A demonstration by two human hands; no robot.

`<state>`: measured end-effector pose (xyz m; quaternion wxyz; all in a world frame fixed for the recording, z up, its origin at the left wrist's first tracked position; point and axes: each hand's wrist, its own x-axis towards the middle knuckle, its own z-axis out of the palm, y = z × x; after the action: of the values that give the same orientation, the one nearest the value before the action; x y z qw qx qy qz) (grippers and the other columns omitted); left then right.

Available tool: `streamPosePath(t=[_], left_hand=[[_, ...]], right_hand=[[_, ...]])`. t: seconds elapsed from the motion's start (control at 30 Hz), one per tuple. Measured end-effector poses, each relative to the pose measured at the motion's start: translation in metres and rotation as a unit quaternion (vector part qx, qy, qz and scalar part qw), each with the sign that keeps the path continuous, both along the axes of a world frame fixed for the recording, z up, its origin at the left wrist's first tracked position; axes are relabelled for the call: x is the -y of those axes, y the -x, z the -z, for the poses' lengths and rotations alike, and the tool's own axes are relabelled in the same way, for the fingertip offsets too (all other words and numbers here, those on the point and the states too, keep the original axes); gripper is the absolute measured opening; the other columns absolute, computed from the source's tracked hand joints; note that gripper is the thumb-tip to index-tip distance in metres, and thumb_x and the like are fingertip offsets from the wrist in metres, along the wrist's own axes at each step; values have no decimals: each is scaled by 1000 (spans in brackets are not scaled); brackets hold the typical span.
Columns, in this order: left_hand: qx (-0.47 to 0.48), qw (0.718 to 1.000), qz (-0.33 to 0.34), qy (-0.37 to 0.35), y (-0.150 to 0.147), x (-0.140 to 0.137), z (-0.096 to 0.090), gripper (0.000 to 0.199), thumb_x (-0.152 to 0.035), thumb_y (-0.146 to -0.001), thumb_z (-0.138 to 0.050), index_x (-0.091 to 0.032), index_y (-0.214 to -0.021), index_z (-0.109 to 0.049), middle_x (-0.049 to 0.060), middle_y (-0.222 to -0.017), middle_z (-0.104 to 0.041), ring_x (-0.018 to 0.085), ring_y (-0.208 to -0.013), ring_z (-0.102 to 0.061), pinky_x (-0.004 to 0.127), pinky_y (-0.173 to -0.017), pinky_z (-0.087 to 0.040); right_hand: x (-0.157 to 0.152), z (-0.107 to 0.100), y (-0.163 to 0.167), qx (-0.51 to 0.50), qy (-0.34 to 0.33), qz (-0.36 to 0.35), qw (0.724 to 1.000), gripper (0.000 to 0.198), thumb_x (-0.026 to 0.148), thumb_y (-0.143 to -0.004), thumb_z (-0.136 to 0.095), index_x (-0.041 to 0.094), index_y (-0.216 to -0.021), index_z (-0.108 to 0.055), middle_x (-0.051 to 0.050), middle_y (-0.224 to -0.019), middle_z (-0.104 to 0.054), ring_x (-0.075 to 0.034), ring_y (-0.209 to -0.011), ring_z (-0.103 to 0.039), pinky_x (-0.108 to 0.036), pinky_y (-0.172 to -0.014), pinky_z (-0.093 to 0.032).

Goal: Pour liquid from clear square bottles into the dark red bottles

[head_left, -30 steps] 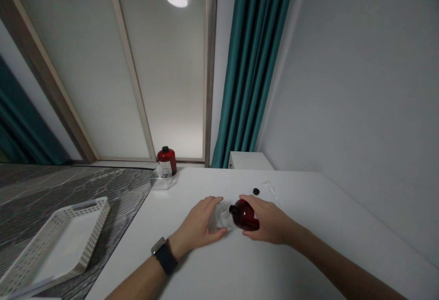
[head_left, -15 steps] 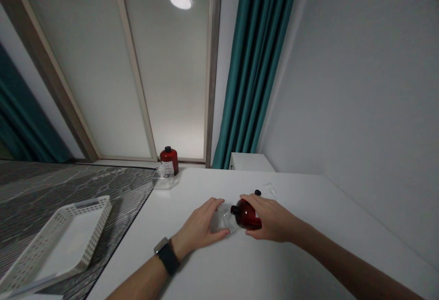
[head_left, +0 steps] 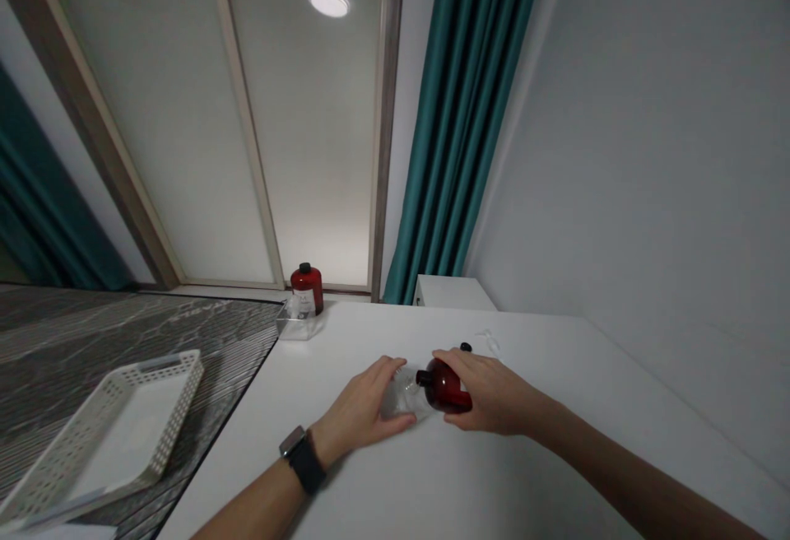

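My right hand (head_left: 485, 393) is wrapped round a dark red bottle (head_left: 445, 388), tilted on its side with its black neck pointing left. That neck is at the mouth of a clear container (head_left: 404, 393), which my left hand (head_left: 365, 408) grips from the left. Whether the neck touches the clear rim, and whether liquid runs, I cannot tell. Just behind my right hand a small black cap (head_left: 466, 347) shows; what it sits on is hidden. A clear, thin item (head_left: 490, 341) lies on the white table beyond it.
The white table (head_left: 346, 491) is under both hands. At its far left corner stand another red bottle (head_left: 308, 285) with a black cap and a clear tray (head_left: 297, 328). A white perforated basket (head_left: 161, 433) rests on the grey surface to the left. A wall (head_left: 666, 153) rises at right.
Both hands keep their hold and the red bottle stays tilted toward the clear container. The whole view has shifted very slightly; nothing else has visibly moved.
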<state>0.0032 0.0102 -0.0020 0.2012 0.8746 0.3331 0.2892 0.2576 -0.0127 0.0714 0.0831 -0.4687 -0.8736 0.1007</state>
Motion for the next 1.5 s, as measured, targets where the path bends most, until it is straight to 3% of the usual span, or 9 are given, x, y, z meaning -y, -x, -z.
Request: streamPosePath(t=[0.33, 0.83, 1.5], left_hand=[[9, 1000, 6, 22, 0, 1, -1, 67, -30, -81, -73, -20, -137, -38, 12, -123, -57, 29, -112, -60, 45, -97, -52], [41, 997, 20, 61, 0, 1, 2, 68, -23, -79, -78, -21, -134, -38, 10, -124, -55, 27, -112, -58, 45, -99, -50], [55, 995, 26, 74, -1, 1, 3, 66, -21, -78, -76, -20, -132, -38, 10, -124, -54, 26, -111, -56, 42, -99, -48]], right_hand=[[-5, -4, 0, 14, -8, -12, 1000, 76, 29, -70, -75, 18, -140, -48, -18, -136, -62, -37, -118, -64, -49, -97, -51], [-6, -13, 2, 35, -22, -32, 999, 70, 31, -72, -75, 19, -136, -51, -16, -124, -66, -35, -107, -66, -47, -88, -52], [-7, -22, 6, 87, 5, -29, 996, 72, 36, -74, -74, 17, -139, -47, -15, -125, -64, -34, -107, -64, -44, -89, -49]])
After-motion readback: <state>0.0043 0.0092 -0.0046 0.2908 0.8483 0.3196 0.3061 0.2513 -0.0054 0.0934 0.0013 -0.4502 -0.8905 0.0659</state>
